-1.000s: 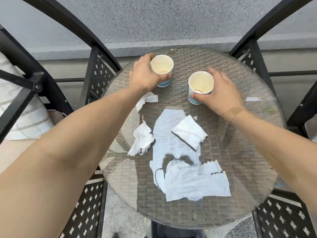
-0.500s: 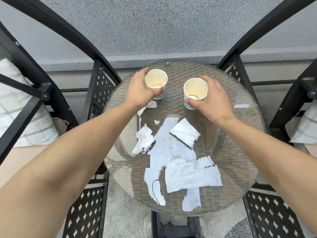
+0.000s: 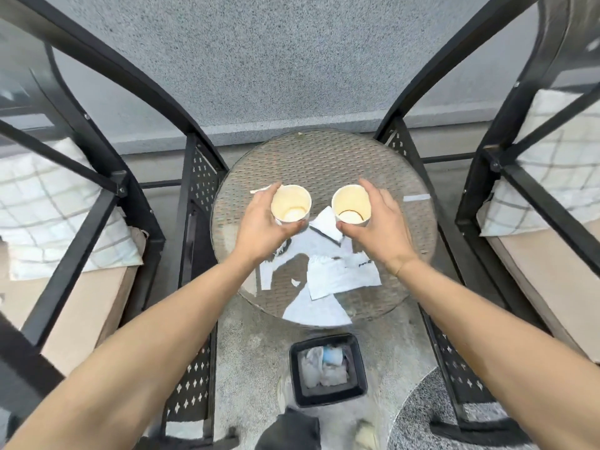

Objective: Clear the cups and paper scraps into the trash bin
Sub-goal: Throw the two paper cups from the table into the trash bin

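Two white paper cups are held up above the round glass-topped wicker table (image 3: 324,157). My left hand (image 3: 259,225) grips the left cup (image 3: 291,204), which has a pale residue inside. My right hand (image 3: 378,225) grips the right cup (image 3: 351,205), marked inside by a brown ring. White paper scraps lie on the table under and in front of the cups: a folded piece (image 3: 328,224) between my hands, a large torn sheet (image 3: 341,276) nearer me, and a thin strip (image 3: 416,198) at the right edge. A black square trash bin (image 3: 328,370) stands on the floor in front of the table, holding crumpled paper.
Black metal chairs with beige seats and checked cushions flank the table, one at left (image 3: 81,203) and one at right (image 3: 552,177). A grey speckled wall (image 3: 292,60) rises behind. A grey round rug (image 3: 438,417) lies at lower right. My shoes show by the bin.
Both hands have lifted the cups off the table and drawn them toward me. My head has pulled back, so the table looks smaller and the bin has come into view.
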`<state>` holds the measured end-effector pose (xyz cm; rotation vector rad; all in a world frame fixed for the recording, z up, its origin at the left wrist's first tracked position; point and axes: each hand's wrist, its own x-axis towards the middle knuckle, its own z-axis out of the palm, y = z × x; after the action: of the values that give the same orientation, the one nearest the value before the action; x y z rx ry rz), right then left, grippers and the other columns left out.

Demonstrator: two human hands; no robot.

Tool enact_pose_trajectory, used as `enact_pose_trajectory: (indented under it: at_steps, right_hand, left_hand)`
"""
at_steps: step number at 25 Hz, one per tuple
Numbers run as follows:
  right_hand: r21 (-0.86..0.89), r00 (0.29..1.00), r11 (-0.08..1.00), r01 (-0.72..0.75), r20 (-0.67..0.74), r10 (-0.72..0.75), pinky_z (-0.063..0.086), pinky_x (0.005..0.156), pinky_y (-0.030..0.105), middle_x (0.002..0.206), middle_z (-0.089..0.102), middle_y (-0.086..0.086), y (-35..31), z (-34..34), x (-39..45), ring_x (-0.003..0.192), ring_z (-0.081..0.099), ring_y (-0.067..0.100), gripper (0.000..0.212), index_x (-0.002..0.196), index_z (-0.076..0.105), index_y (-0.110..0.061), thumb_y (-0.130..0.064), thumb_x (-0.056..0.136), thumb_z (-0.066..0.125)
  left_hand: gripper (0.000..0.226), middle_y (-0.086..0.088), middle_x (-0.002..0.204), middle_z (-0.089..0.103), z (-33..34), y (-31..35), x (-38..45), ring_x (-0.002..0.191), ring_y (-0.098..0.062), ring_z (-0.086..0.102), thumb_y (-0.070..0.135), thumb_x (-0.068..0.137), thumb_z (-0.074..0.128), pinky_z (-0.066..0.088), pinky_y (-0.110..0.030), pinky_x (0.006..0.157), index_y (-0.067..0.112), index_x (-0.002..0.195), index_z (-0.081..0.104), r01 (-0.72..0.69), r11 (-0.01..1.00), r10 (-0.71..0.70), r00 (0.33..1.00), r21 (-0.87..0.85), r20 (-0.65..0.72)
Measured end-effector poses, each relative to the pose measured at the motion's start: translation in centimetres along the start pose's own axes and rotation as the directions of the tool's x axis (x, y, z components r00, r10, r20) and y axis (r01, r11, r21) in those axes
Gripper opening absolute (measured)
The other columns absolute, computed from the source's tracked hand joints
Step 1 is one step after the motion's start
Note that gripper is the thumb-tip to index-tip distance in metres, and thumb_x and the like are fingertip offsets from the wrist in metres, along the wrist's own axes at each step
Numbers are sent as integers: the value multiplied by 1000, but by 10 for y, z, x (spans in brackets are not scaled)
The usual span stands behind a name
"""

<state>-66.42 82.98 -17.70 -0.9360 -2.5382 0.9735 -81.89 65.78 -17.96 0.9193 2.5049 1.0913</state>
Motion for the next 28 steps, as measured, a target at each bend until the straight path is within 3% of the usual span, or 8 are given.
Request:
enact_pose_trajectory:
  at_steps: [4, 7, 12, 21, 28]
  right_hand:
    - [-8, 1000, 1000, 27, 5, -27, 40, 93, 39, 133, 47, -1, 13, -8, -48, 123, 40, 24, 86, 143, 29, -33, -51, 72, 73]
    - [-8, 997, 998, 65, 52, -64, 40, 87, 37, 133, 46, -2, 33, -10, -87, 121, 40, 22, 86, 142, 27, -35, -54, 71, 72]
    - [-44, 990, 995, 90, 115, -85, 38, 82, 32, 132, 44, -9, 72, -5, -148, 119, 38, 14, 88, 144, 21, -41, -61, 71, 66]
    - [-38, 959, 999, 33, 283, -21, 35, 89, 27, 135, 41, -11, 142, 76, -234, 120, 36, 11, 91, 144, 23, -37, -46, 70, 74]
    - [-175, 917, 984, 39, 397, 35, 46, 91, 38, 133, 42, -2, 213, 194, -248, 118, 46, 22, 90, 142, 25, -29, -35, 66, 74]
  left_hand:
    - [86, 6, 134, 48, 9, 13, -68, 122, -5, 41, 49, 69, 80, 30, -22, 94, 32, 142, 36, 30, 998, -32, 999, -63, -43]
    - [88, 12, 137, 45, 29, 20, -115, 126, -5, 40, 49, 69, 81, 32, -25, 101, 32, 142, 35, 83, 990, -92, 993, -113, -70]
    - [88, 19, 131, 42, 68, 17, -187, 119, 8, 35, 62, 67, 73, 30, -19, 96, 42, 141, 31, 136, 986, -143, 987, -93, -73]
    - [84, 18, 124, 42, 141, -62, -276, 115, -2, 45, 52, 68, 77, 47, -37, 96, 48, 138, 30, 330, 942, -328, 944, -62, 34]
    - [89, 12, 131, 40, 233, -173, -293, 117, -14, 51, 51, 69, 73, 49, -38, 89, 42, 143, 24, 396, 914, -406, 901, 91, 156]
